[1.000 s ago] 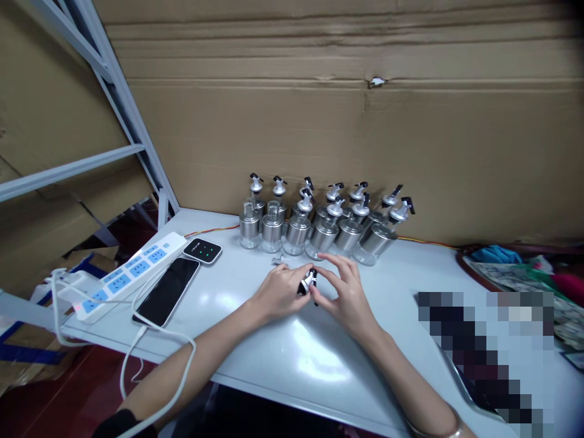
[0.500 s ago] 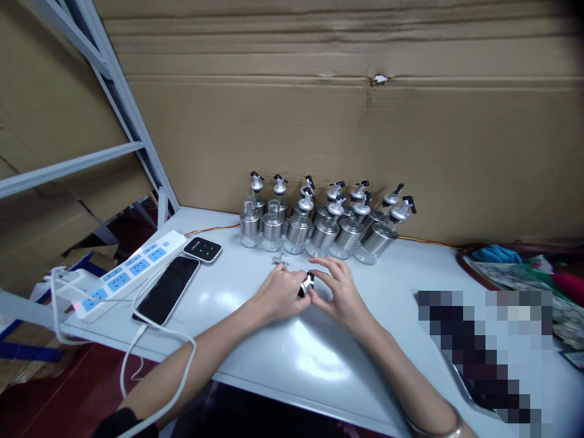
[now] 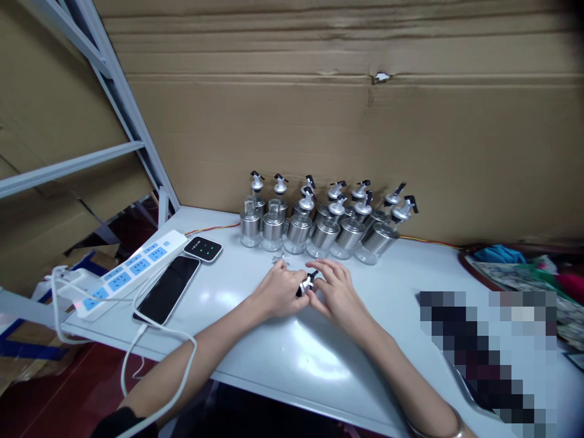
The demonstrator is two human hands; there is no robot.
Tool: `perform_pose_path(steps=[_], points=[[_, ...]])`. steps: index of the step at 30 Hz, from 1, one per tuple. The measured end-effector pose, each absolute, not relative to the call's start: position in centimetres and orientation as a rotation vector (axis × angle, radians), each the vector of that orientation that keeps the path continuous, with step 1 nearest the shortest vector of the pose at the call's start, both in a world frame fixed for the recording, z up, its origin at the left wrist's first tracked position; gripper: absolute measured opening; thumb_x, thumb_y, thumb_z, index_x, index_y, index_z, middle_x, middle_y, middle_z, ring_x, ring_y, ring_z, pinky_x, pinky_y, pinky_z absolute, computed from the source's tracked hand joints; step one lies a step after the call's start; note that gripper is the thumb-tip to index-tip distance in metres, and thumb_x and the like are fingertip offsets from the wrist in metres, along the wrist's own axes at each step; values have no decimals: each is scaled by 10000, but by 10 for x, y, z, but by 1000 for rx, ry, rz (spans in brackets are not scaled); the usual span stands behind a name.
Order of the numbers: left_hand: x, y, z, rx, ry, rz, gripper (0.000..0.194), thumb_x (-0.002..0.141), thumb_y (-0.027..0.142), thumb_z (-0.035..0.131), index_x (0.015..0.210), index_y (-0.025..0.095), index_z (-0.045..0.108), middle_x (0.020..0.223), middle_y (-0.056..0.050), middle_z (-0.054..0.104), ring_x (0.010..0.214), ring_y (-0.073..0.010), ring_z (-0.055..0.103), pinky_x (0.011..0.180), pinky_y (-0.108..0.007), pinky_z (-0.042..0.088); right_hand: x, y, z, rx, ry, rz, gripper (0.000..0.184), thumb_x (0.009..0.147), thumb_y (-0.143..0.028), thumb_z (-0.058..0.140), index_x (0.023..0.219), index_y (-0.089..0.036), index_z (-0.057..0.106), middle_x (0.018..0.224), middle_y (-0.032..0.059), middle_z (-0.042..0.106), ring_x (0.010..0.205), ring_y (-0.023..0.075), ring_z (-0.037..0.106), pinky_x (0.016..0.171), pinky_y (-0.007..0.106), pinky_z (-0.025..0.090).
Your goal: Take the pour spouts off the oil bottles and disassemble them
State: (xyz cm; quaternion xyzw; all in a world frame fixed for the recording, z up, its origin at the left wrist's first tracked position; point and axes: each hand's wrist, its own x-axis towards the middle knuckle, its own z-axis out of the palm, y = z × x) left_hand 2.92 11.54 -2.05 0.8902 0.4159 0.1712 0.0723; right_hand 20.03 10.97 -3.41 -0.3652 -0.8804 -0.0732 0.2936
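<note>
My left hand [image 3: 279, 292] and my right hand [image 3: 337, 293] meet at the middle of the white table [image 3: 292, 353]. Between their fingertips sits a small silver and black pourer cap [image 3: 306, 283]. The left hand's fingers are curled round it, and the right hand's thumb and forefinger pinch its other end with the remaining fingers spread above. A tiny clear part [image 3: 278, 261] lies on the table just beyond my left hand. Several glass bottles with silver bands and the same pourer caps [image 3: 319, 219] stand in two rows behind my hands.
A cardboard wall [image 3: 347, 121] backs the table. At the left lie a white power strip [image 3: 128, 267], a black phone [image 3: 166, 290] on a white cable, and a small black device with green lights [image 3: 202, 249]. Colourful cloth [image 3: 520, 267] lies at the right.
Both hands have drawn slightly closer together and lower over the cap, and my right hand's fingers have closed in on it. The bottles have not moved.
</note>
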Motion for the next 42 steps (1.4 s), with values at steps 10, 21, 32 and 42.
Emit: perform_pose_path(steps=[10,21,32,42], points=[[29,117,-20,2610,1242,491,145,777,279,509,826,155,567,690,-28,632,632,-191,558,801,-357,383,198,111,-38,-919,-2341,-154,135,795,-152,515,664,-180,507,1026,115,611,1050,277,473,851,487,446],[23,123,-26,2563,1165,506,112,736,280,557,739,169,553,635,-4,557,639,-169,463,768,-310,372,198,109,-37,-991,-2410,177,165,795,-132,469,640,-181,446,802,72,576,755,186,533,706,349,468],[23,118,-14,2487,974,799,80,684,173,528,764,176,521,693,26,589,625,-126,452,734,-268,376,212,117,-32,-967,-2296,111,177,905,-198,387,831,-162,544,779,67,590,725,173,562,667,308,463],[13,127,-18,2644,1052,1072,73,841,243,487,834,171,495,786,-14,619,707,-145,552,738,-279,394,229,130,-37,-1176,-2171,194,218,908,-251,413,985,-190,608,848,72,643,776,194,612,714,322,474]])
